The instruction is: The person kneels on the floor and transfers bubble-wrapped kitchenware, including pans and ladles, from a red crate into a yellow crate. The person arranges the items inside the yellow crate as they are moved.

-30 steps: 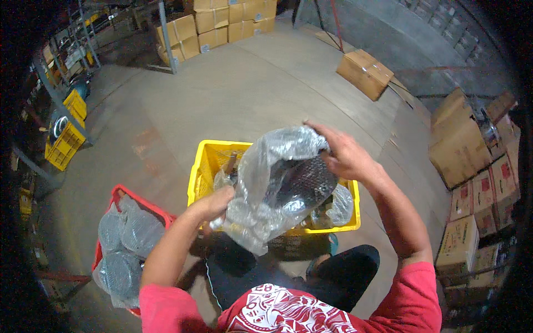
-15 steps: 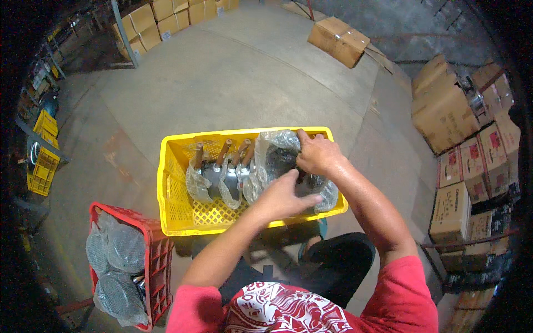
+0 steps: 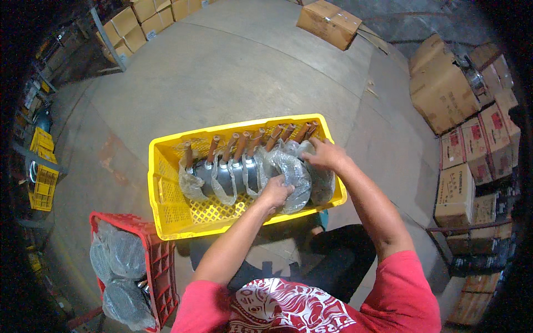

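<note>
Round, dark, plastic-wrapped pan (image 3: 296,176) sits pinched in my left grip (image 3: 279,192), perhaps for balance. My right grip (image 3: 322,155), I can't tell.

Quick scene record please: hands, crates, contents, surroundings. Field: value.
left hand: against a bubble-wrapped pan; grip unclear
right hand: at plastic wrapping near the handles at the right end; grip unclear
yellow crate: in front of the person, holds a row of pans, partly wrapped
brown handles: along the crate's far side
red crate: lower left, holds bubble-wrapped items
surroundings: carton on the floor, stacked cartons at right
</note>
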Demonstrator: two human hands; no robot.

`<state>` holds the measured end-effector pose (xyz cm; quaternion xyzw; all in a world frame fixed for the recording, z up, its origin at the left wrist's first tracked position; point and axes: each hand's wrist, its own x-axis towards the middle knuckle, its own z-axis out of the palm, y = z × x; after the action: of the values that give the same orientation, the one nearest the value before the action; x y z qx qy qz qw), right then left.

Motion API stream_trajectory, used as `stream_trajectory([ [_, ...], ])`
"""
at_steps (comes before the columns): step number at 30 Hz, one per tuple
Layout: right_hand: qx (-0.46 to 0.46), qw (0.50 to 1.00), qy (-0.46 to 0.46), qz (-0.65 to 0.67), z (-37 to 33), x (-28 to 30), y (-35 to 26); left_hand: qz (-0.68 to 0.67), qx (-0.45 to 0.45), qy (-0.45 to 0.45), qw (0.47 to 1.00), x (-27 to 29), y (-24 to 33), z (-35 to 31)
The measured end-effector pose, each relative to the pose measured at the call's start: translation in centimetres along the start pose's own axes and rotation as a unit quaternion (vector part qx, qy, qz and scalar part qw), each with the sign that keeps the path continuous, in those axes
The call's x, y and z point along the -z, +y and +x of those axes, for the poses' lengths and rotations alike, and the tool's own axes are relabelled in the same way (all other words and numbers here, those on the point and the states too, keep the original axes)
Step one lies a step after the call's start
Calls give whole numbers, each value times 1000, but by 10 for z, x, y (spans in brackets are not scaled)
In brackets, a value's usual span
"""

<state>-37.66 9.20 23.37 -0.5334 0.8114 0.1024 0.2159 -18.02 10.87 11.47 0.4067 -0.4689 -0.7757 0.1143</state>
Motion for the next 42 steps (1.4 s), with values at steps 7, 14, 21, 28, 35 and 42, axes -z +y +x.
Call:
stream_trajectory([
  [7,-60,996,7,72,8,-47,59,-12,-18,-53,998,-35,-25,52],
  [14,-40,996,64,39,11,-92,26,-4,-21,-57,998,-36,-57,76],
  [21,-10,998,38,-54,8,-91,26,139,-125,-12,982,-59,-41,58],
  [28,-62,997,6,-45,1,-104,4,141,-321,247,904,84,1,-149],
  [35,-14,999,19,-44,-1,-103,11,116,-104,785,599,262,-100,-428],
  [42,0,999,10,-50,3,-101,7,-135,-14,891,434,261,-231,-596],
])
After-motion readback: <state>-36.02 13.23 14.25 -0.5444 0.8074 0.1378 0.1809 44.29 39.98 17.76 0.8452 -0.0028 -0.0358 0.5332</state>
